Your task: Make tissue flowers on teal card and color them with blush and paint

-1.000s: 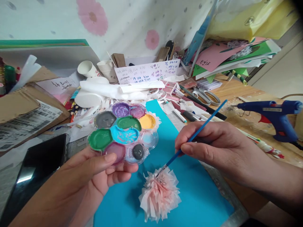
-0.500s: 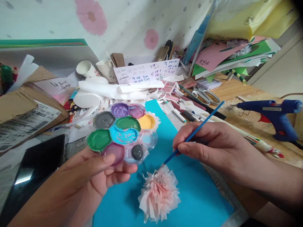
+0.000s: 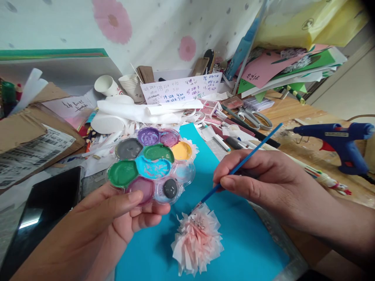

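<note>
My left hand grips a clear flower-shaped paint palette by its near edge, thumb on top. Its wells hold green, blue, purple, yellow, grey and other paints. Between the thumb and fingers of my right hand is a blue paintbrush, slanting down to the left. The dark brush tip is at the upper edge of a pale pink tissue-paper flower, which has some dark marks near its top. That flower lies on a sheet of blue paper. Part of another pale flower shows behind the palette's right side.
A blue glue gun lies at the right on the wooden table. Scissors, pens and rolled white paper clutter the back. At the left are a dark phone or tablet and a cardboard box. Paper cups stand behind.
The brush has tilted slightly, its handle end moving right and its tip a little left along the flower's upper edge. The palette and left hand have hardly moved.
</note>
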Demonstrator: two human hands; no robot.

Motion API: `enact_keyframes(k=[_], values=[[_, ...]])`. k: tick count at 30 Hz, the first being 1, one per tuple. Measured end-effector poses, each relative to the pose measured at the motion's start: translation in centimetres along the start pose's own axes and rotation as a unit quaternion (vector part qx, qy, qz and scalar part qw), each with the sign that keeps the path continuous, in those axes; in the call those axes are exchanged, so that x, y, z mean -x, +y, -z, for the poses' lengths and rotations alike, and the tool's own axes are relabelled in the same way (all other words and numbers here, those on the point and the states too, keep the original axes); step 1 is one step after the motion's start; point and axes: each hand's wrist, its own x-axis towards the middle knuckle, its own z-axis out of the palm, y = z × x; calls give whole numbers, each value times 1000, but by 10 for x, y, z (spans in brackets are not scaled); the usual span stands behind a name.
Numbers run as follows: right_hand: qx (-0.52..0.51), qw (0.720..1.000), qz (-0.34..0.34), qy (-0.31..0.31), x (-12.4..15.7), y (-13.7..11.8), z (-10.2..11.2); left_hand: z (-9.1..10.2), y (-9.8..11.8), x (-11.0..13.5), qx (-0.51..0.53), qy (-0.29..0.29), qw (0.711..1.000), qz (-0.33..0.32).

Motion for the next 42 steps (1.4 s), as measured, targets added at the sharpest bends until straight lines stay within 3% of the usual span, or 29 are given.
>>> enact_keyframes(k=[3, 22, 42], values=[[9, 1000, 1, -2, -1, 1, 0, 3, -2, -1, -63, 7, 996, -59], [16, 1000, 2, -4, 0, 0, 0, 6, -4, -3, -81, 42, 992, -85], [19, 1000, -10, 0, 1, -1, 2, 2, 0, -2, -69, 6, 997, -36]])
